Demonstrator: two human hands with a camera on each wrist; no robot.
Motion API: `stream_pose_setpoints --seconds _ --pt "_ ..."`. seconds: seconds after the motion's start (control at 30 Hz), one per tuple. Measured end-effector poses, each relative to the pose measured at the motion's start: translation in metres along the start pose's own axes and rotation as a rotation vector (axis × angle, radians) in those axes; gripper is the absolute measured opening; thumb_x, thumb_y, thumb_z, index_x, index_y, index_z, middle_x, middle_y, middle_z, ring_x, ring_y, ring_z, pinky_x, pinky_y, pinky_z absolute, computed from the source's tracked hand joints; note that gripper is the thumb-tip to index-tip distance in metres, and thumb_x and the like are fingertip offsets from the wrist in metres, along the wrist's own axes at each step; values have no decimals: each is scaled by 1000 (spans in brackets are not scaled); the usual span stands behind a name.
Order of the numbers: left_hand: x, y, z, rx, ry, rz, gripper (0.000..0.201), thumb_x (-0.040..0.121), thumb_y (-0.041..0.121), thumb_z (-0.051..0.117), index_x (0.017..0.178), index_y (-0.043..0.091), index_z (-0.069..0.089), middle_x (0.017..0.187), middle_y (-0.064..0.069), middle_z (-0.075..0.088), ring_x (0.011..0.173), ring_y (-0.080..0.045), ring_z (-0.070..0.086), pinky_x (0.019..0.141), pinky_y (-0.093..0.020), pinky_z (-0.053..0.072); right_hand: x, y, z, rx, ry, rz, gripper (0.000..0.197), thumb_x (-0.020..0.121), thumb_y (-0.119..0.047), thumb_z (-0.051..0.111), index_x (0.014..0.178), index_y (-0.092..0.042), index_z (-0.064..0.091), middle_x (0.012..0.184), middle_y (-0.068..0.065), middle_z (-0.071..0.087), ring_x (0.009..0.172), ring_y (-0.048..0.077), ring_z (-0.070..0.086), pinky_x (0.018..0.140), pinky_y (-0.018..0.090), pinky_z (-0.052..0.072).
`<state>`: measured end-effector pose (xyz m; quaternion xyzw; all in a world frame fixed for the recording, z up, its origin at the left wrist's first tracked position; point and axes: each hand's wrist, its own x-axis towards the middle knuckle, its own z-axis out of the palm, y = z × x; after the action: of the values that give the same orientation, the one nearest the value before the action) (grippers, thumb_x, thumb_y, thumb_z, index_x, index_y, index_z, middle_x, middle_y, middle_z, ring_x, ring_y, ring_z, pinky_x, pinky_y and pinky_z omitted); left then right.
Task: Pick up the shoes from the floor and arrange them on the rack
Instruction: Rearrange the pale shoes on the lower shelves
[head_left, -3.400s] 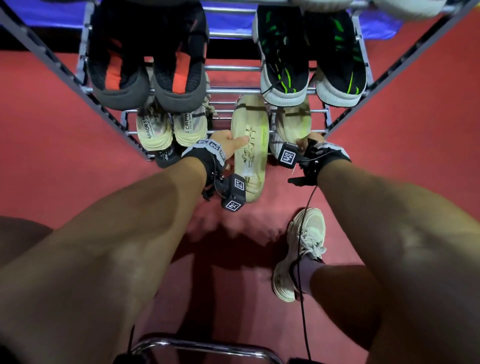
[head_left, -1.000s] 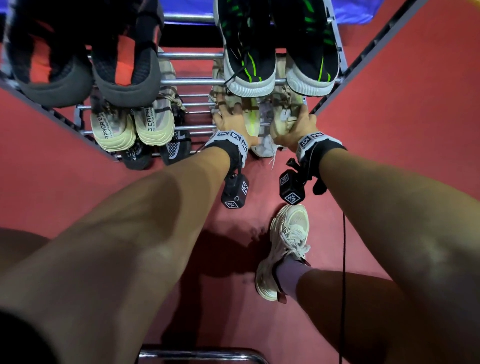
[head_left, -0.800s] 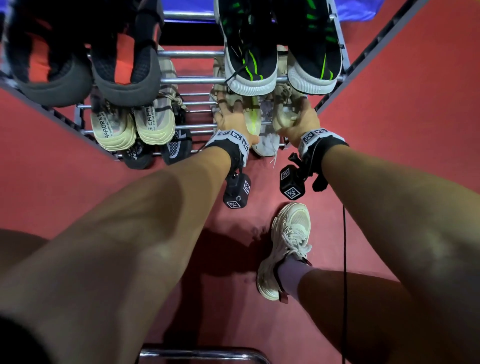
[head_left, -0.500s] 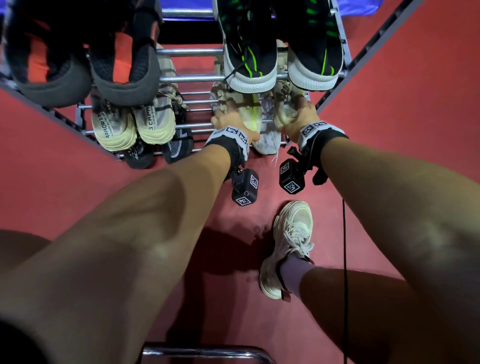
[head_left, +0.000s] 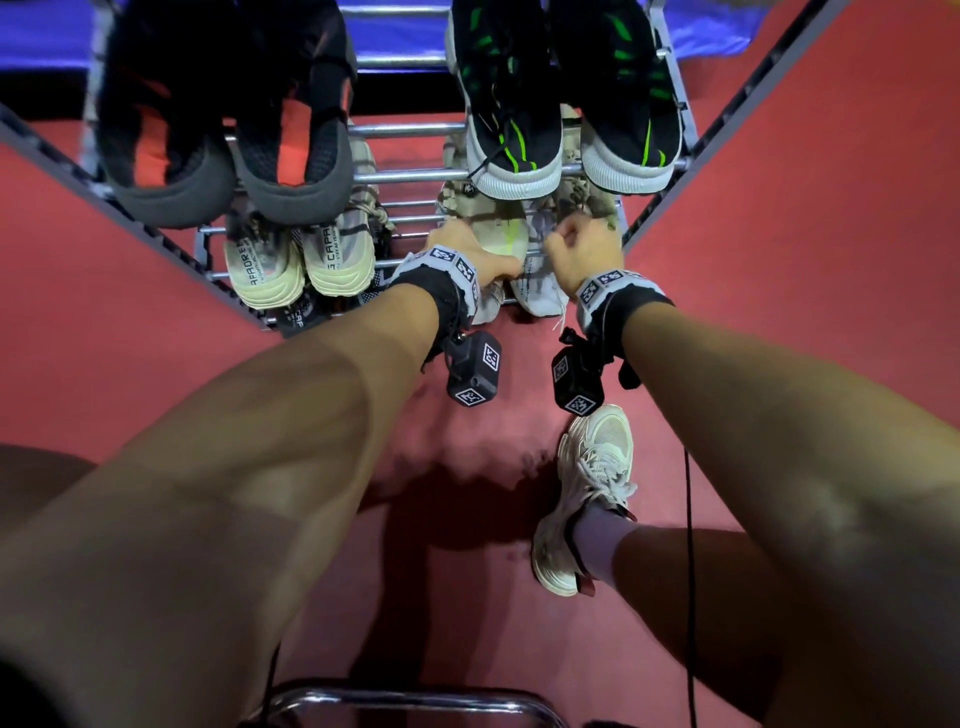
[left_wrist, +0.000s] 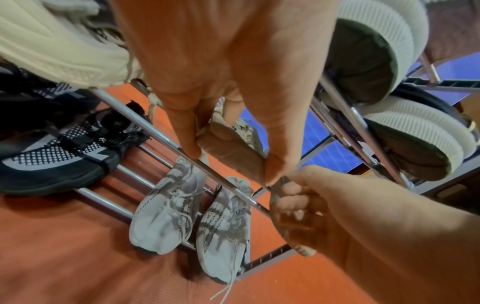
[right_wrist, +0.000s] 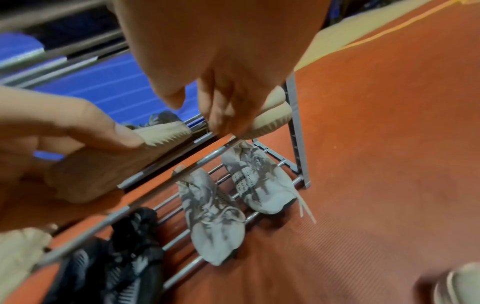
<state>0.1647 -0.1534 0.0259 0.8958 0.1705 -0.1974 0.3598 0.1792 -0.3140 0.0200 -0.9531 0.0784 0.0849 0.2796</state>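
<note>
Left hand (head_left: 470, 254) pinching a tan shoe (left_wrist: 231, 151) on the rack (head_left: 415, 174), right hand (head_left: 584, 249) curling, apparently gripping its pair (right_wrist: 270, 114).

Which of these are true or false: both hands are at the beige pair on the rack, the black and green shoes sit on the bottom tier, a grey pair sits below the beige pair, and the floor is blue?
1. Both hands, left hand and right hand, are at the beige pair on the rack. True.
2. The black and green shoes sit on the bottom tier. False: they sit above the beige pair.
3. A grey pair sits below the beige pair. True.
4. The floor is blue. False: it is red.
</note>
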Motion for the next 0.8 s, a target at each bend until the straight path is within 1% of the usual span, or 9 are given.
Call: stream_pose_setpoints --seconds 0.1,0.2,0.27,0.33,0.4,0.5,0.57,0.67,0.8 --pt "-8 -7 -6 -8 -6 37 82 53 52 77 123 15 58 110 0 62 91 -19 58 69 -26 44 -12 -14 9 438 -263 216 44 92 -44 55 111 -4 60 90 10 65 75 24 66 67 35 59" --pt "-14 -15 -13 40 -53 81 87 60 48 80 135 13 51 121 -2 58 106 -21 57 78 -26 45 -20 -27 12 794 -399 359 36 94 -33 61 118 -7 53 93 11 66 58 18 68 51 32 59" --pt "-14 -24 -18 68 -107 76 97 62 48 81 143 14 42 139 -3 50 123 -23 51 97 -29 44 -21 -33 12 772 -389 346 17 92 -15 64 104 -8 54 89 13 66 63 25 69 59 41 61" --pt "-16 -33 -21 25 -166 64 104 64 47 82 149 16 32 150 -4 39 135 -23 42 110 -33 37 -21 -35 15 766 -393 364 18 87 -1 64 90 -14 52 92 17 66 80 35 68 76 55 57" --pt "-20 -36 -21 20 -155 102 102 66 53 77 150 18 31 151 -4 39 136 -25 41 112 -37 35 -19 -30 16 785 -400 394 27 84 3 64 89 -20 52 98 17 69 90 39 69 80 59 56" --pt "-26 -36 -21 35 42 197 94 69 63 62 147 19 34 145 -13 41 133 -34 41 109 -45 37 -19 -14 16 691 -361 337 37 73 0 68 92 -30 58 104 14 70 91 36 70 80 59 56" --pt "-27 -35 -22 125 178 291 81 78 46 63 147 16 33 145 -17 34 135 -36 34 110 -47 35 -23 -1 14 565 -321 239 40 74 2 67 98 -28 58 102 11 68 90 31 68 82 58 55" --pt "-32 -30 -27 401 317 521 65 80 16 65 139 9 41 138 -13 40 128 -31 36 103 -44 40 -31 8 6 429 -345 177 46 78 -1 65 113 -26 49 111 16 65 99 40 66 81 62 53" --pt "-34 -23 -18 709 210 680 69 75 7 64 139 17 40 145 -10 39 140 -33 26 112 -46 28 -52 6 -18 139 -402 -22 40 83 -1 59 120 -14 54 114 10 64 106 28 62 96 44 51"
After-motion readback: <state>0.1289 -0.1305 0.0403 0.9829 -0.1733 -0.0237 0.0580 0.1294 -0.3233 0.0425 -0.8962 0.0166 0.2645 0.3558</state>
